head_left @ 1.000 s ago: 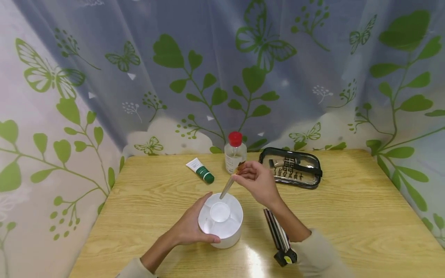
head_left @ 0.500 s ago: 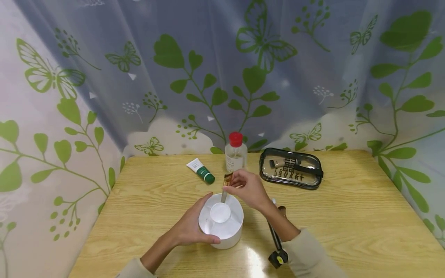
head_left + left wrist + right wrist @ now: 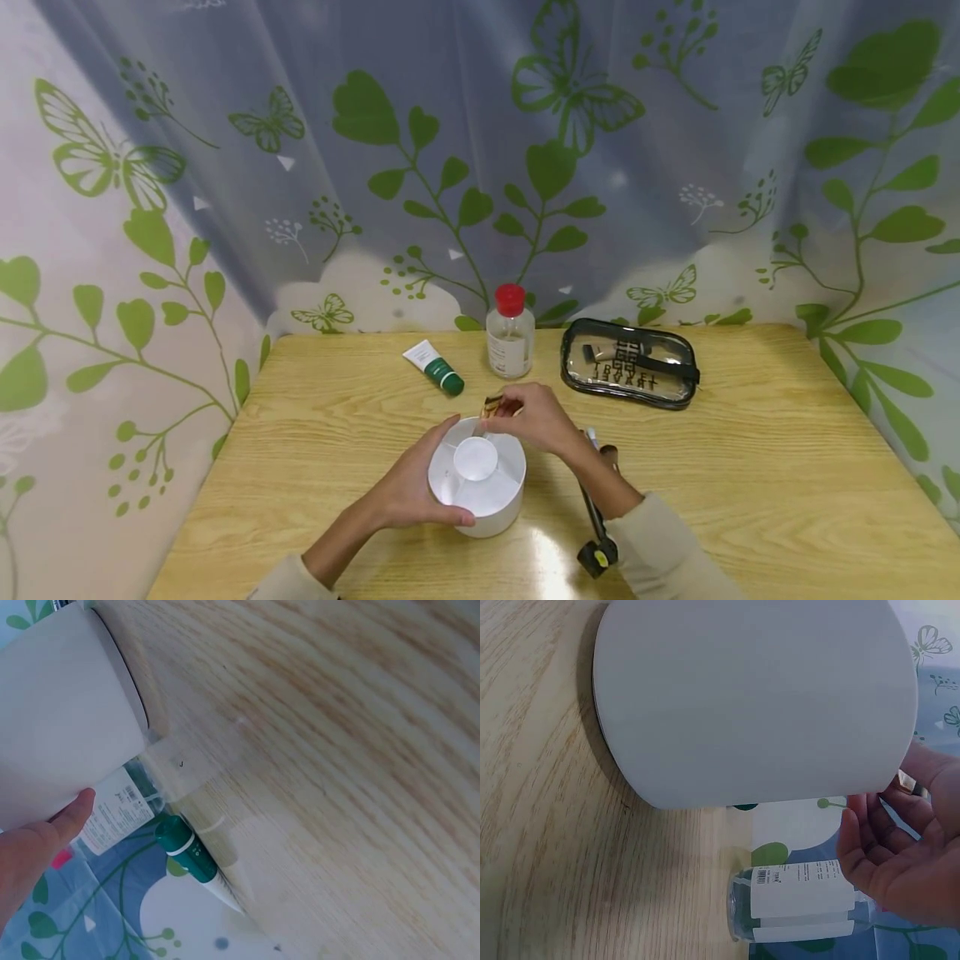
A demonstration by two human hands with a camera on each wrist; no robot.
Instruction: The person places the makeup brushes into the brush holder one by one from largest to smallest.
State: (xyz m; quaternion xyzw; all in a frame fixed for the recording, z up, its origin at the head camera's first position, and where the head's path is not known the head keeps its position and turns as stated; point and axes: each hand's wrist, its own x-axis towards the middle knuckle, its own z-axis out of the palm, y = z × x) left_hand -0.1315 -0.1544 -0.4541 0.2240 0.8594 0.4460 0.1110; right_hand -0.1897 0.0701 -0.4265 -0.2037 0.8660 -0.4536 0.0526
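A white round divided organizer (image 3: 495,522) with a small round cup in its centre stands on the wooden table. My left hand (image 3: 408,487) grips it from the left, thumb on the near side and fingers round the far side. Over the organizer's far compartment, my right hand (image 3: 534,418) pinches a slim tool (image 3: 491,406) by its gold-and-dark upper end. The tool's silver lower part goes down into that compartment and is mostly hidden. In the right wrist view the organizer's white wall (image 3: 757,697) hides most of the tool beside my curled fingers (image 3: 862,862).
A clear bottle (image 3: 510,342) with a red cap stands behind the organizer. Left of it lies a green-and-white tube (image 3: 435,367). A clear black-edged pouch (image 3: 628,364) is at the back right. Dark slim sticks (image 3: 595,508) lie partly under my right forearm.
My right hand has come down and toward me, lowering the slim tool from a slant over the rim into the far compartment. My left hand and the organizer have stayed in place.
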